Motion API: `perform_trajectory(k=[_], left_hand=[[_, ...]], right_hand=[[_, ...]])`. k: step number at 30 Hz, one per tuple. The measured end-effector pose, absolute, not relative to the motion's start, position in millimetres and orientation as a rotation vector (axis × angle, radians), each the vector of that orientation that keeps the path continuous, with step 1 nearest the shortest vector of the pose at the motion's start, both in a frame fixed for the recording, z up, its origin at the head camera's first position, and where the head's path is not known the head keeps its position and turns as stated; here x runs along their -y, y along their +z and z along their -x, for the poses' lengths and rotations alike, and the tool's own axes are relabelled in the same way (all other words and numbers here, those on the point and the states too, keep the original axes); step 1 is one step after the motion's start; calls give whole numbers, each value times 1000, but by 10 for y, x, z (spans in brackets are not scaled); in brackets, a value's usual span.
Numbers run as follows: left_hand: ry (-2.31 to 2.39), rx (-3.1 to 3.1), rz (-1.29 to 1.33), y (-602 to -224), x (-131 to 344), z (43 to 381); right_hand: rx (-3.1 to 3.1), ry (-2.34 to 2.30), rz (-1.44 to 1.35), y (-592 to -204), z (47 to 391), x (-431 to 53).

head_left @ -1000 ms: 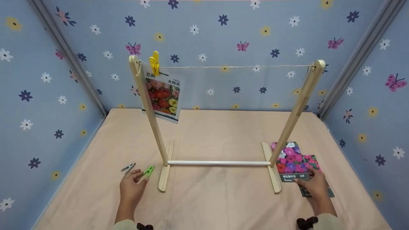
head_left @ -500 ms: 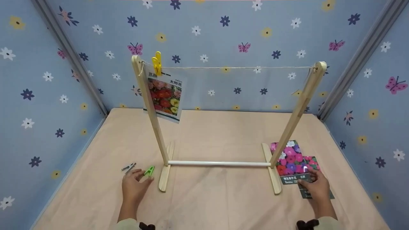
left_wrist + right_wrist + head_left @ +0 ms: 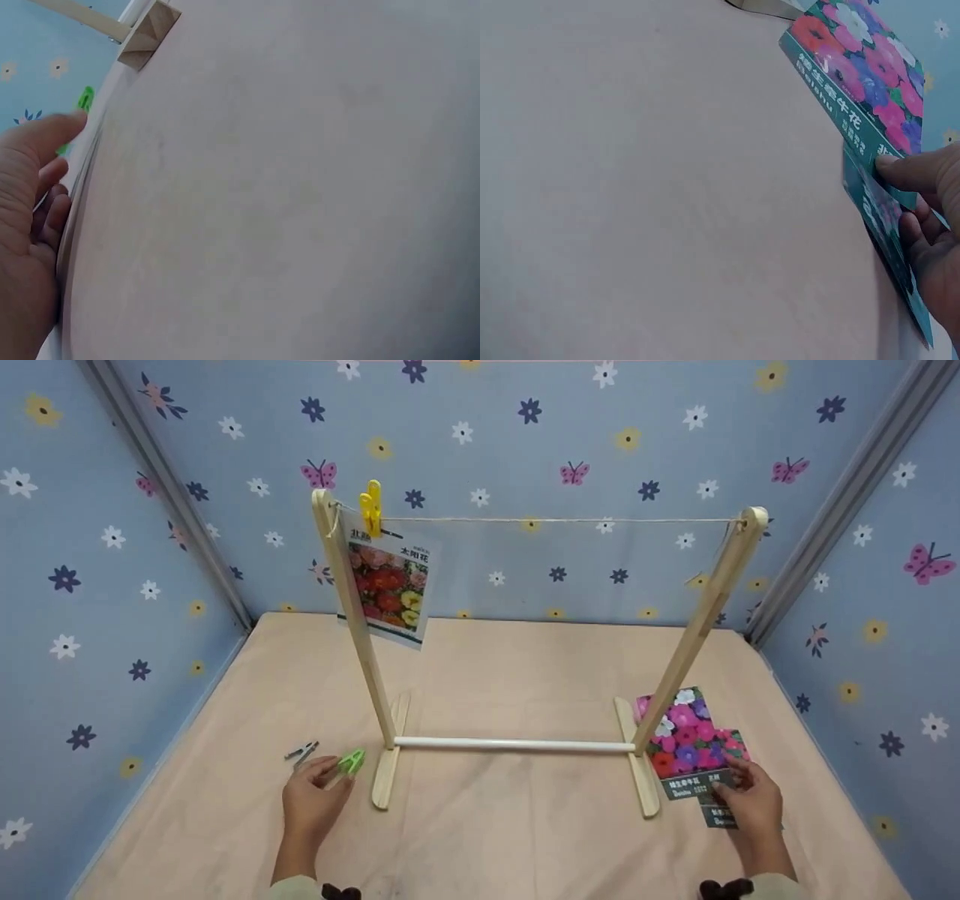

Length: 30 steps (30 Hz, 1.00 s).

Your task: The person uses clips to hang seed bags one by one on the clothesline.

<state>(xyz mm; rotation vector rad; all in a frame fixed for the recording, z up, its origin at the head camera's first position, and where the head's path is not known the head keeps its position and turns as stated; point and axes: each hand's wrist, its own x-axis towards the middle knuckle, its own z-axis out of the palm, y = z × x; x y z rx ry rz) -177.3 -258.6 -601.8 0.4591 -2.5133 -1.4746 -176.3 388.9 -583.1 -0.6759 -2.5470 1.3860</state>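
Note:
My left hand (image 3: 316, 799) pinches a small green clothespin (image 3: 351, 761) between thumb and fingers; in the left wrist view the clothespin (image 3: 85, 99) shows just past the thumb. Beside that hand lies a grey clothespin (image 3: 301, 751). My right hand (image 3: 752, 799) grips the lower right corner of a seed packet (image 3: 682, 735) printed with pink and purple flowers. In the right wrist view this packet (image 3: 877, 82) tilts up, the thumb on its face. A second flower seed packet (image 3: 720, 814) is partly hidden under it and the hand.
A wooden stand (image 3: 701, 622) with a white crossbar (image 3: 517, 745) holds a string (image 3: 555, 520) between two posts. From the string's left end hangs another seed packet (image 3: 386, 585), clipped by a yellow clothespin (image 3: 372, 510). Flower-patterned walls (image 3: 480, 435) surround the cloth-covered table (image 3: 480, 682).
The right hand has moved slightly right and down, and the upper packet has turned and shifted with it. The green clothespin has tilted a little in the left hand's fingers.

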Motion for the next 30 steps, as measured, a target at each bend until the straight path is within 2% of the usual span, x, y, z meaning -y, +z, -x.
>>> perform_trajectory(k=[9, 20, 30], left_hand=[[-1642, 2485, -553, -5982, 2649, 1767], [-1657, 2497, -566, -5939, 2700, 1750], [-1702, 2457, -535, -5903, 2704, 1725]], right_hand=[[2529, 1331, 643, -5812, 1715, -3923], [2456, 1434, 766, -5749, 1619, -4029], [1814, 2172, 861, -5729, 1505, -4129]])
